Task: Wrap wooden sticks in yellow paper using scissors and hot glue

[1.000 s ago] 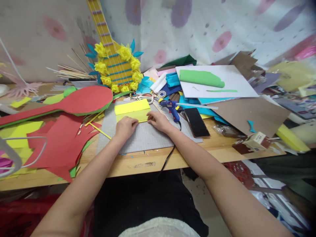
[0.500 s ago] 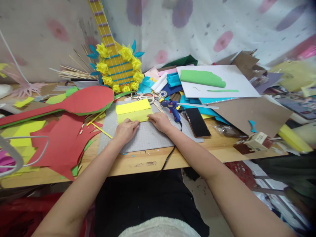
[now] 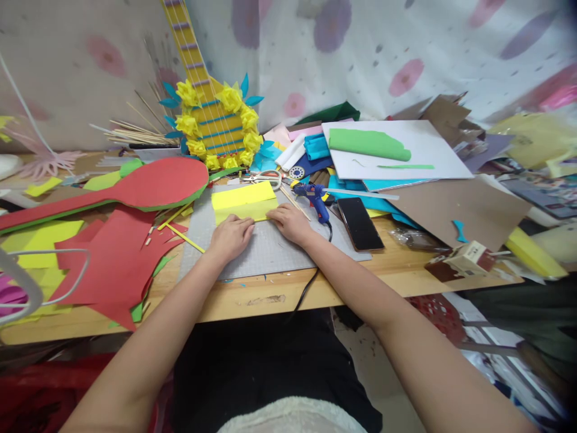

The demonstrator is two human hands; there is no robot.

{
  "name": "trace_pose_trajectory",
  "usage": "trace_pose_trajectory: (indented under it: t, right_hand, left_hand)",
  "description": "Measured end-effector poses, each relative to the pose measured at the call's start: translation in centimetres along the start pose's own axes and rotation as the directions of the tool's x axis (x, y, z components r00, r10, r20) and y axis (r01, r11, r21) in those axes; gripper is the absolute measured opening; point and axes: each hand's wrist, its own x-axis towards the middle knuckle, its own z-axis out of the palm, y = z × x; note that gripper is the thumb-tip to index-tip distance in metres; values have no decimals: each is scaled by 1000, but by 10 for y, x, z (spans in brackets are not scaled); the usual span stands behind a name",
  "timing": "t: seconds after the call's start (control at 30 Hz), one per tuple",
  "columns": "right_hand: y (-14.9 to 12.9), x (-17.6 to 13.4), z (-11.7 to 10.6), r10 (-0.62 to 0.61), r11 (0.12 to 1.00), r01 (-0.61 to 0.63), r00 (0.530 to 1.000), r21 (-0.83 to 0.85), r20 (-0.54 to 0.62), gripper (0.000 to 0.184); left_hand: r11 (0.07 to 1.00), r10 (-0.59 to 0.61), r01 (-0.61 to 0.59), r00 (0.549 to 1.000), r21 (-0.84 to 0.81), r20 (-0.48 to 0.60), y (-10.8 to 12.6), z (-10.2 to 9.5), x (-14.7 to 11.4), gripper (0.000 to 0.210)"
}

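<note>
A yellow paper sheet [image 3: 246,196] lies on the grey cutting mat [image 3: 270,252], with a crease across it and its near edge in a thin roll. My left hand [image 3: 233,236] presses the left end of that roll, fingers closed together. At the right end my right hand [image 3: 289,224] has its fingers bent over the roll. Whether a stick is inside the roll is hidden. Just beyond the sheet lie scissors [image 3: 265,176]. To the right of my right hand rests a blue glue gun [image 3: 319,207] with a glue stick in it.
A phone [image 3: 360,224] lies right of the mat. Red guitar-shaped card [image 3: 162,183] and red scraps [image 3: 118,258] cover the left side. A yellow paper guitar [image 3: 216,126] with flowers stands behind. A white board [image 3: 433,144] carries green paper. A small carton [image 3: 469,258] sits near the right edge.
The near edge of the yellow paper is rolled a little farther from me, so the strip between crease and roll is narrower. Both hands have shifted slightly forward with it.
</note>
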Motion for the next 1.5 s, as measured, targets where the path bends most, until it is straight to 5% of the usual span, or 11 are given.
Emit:
trace_pose_trajectory:
  t: [0.27,0.37,0.43,0.53,0.63,0.73,0.8,0.9,1.03,1.3,1.5]
  right_hand:
    - [-6,14,5,-8,999,10,999,-41,54,19]
    - [-5,15,7,-17,999,18,999,-32,46,18]
    - [-4,15,8,-37,999,38,999,-34,39,19]
    - [-3,13,8,-49,998,50,998,-36,28,19]
    - [-4,12,8,-3,1000,3,1000,-15,0,19]
    - [-10,12,6,68,997,-67,998,25,-12,18]
    - [-16,12,5,106,993,-106,994,55,-7,17]
    - [-24,10,6,139,986,-139,990,91,4,15]
    - [-31,9,6,135,986,-136,991,100,20,16]
    - [-60,10,-1,238,969,-239,971,64,29,19]
    - [-58,26,-7,250,960,-261,962,101,111,25]
  left_hand:
    - [995,-3,-8,993,-95,-118,2,6,7,36]
    - [981,-83,37,967,-188,-241,1,9,6,30]
    - [938,-232,107,900,-328,-369,-4,9,6,27]
    - [776,-533,207,721,-596,-444,-15,8,7,24]
    - [630,-662,208,647,-749,-377,-20,6,6,26]
    - [512,-634,215,748,-831,-197,-10,4,6,32]
    - [334,-571,333,816,-882,91,2,3,8,32]
    - [68,-519,449,778,-891,353,15,3,13,22]
    - [-7,-548,430,754,-903,363,16,6,19,18]
    - [57,-618,412,730,-909,292,3,7,19,24]
    - [-50,-652,379,688,-924,318,-4,-1,19,13]
